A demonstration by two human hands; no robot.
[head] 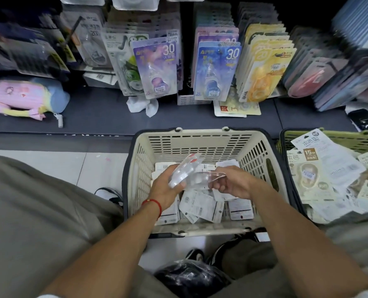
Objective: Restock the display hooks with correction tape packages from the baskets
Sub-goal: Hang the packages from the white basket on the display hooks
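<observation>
Both hands hover inside the cream basket (202, 136) on the floor. My left hand (166, 188) grips a stack of clear-blister correction tape packages (184, 169), tilted up. My right hand (232, 182) pinches another clear package (209, 176) lying edge-on beside that stack. More white-backed packages (202, 206) lie loose on the basket bottom. Above, display hooks carry hanging rows: purple "30" packs (157, 67), blue "30" packs (216, 72) and yellow packs (264, 72).
A green basket (338, 137) at the right is heaped with beige "15M" packages (320, 168). A pink plush pouch (19, 95) and crumpled tissue (142, 105) lie on the dark shelf. A black plastic bag (189, 276) sits by my shoes, between my knees.
</observation>
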